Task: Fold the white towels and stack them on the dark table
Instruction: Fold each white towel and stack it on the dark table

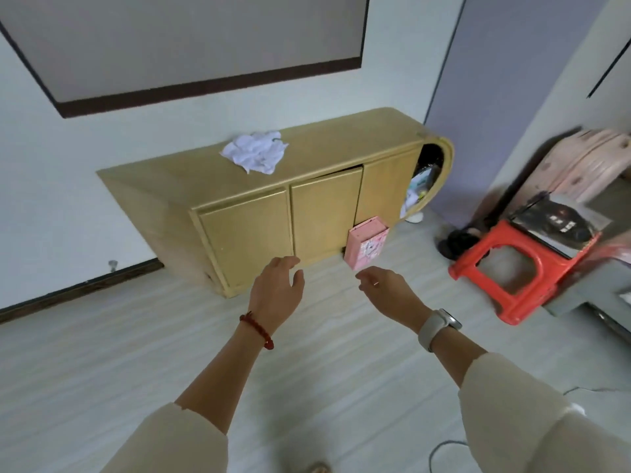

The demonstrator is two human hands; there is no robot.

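Both hands — left hand (278, 288), right hand (386, 288) — reach empty, fingers loosely apart; gather the crumpled white towels (254, 152) near the back edge of the pale wooden cabinet (327, 148) whole.

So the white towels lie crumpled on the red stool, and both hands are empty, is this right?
Not quite. The head view shows the towels crumpled on top of the wooden cabinet, not on the red stool. Both the left hand and right hand are indeed empty.

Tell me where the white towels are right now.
In the head view, the white towels lie crumpled on top of the light wooden cabinet, toward its left half, against the wall, beyond both hands.
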